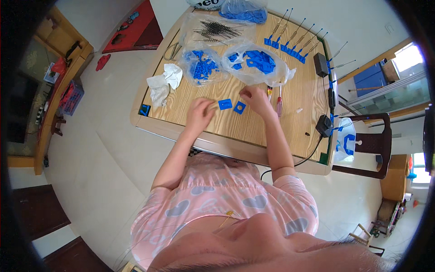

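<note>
Head view: left hand (199, 115) is at the near side of the table (253, 131), fingers loosely curled, thumb side toward a blue rectangular plate (225, 104); slight blur, cannot tell if anything is between the fingertips. Right hand (255, 97) has its fingers bent and drawn in close together; whether they pinch a small part cannot be told. Between the hands, the plate lies flat on the wood, and just right of it lies a smaller blue piece with a round hole (239, 107).

Just right of the right hand: a red-handled screwdriver (279, 108). Farther left: crumpled white tissue (158, 89). Beyond the hands, two clear bags: the left holds small blue parts (205, 69), the right flat blue pieces (260, 62). Far side: a pile of black springs (218, 30). Far right: a row of upright springs in blue blocks (284, 49). Right edge: black adapter (324, 125) with cable.
</note>
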Available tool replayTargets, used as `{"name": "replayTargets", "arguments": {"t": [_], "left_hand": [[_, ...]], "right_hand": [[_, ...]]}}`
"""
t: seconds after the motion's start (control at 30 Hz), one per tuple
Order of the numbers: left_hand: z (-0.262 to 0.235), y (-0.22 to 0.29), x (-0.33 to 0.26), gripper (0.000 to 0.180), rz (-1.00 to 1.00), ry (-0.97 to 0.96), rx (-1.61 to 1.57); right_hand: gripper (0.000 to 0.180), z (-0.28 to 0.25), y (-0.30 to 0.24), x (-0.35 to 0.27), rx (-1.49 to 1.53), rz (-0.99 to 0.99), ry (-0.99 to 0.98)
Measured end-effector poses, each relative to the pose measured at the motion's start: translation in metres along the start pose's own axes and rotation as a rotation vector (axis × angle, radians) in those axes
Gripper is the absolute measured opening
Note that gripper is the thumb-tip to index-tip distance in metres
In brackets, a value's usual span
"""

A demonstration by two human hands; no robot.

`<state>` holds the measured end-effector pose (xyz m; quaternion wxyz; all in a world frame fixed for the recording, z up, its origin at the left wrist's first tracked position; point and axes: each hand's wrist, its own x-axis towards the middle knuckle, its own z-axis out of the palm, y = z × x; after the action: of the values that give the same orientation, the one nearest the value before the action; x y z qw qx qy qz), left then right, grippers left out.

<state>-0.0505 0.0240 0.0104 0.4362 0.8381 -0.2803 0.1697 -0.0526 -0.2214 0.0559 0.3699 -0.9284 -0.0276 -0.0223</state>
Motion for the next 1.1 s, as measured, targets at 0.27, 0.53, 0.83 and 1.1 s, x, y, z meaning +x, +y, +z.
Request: {"name": "replayTargets", "arguments": {"t": [0.27, 0.53, 0.83, 1.1], "left_hand": [[0.03, 0.004, 0.038, 0.024, -0.065, -0.316, -0.047], [0.027, -0.001, 0.033, 0.026, -0.006, -0.246, 0.021], [0.042, 0.036, 0.017, 0.027, 0.005, -0.033, 0.103], [0.046, 0.043, 0.014, 0.03, -0.05, 0.021, 0.158]], "right_hand": [[0.026, 0.007, 0.01, -0.017, 0.137, 0.057, 0.024], [0.037, 0.004, 0.015, -0.023, 0.027, 0.078, -0.048], [0.035, 0.018, 0.021, -0.025, -0.199, -0.126, -0.034], [0.013, 0.032, 0.027, -0.008, 0.708, 0.004, -0.035]]}}
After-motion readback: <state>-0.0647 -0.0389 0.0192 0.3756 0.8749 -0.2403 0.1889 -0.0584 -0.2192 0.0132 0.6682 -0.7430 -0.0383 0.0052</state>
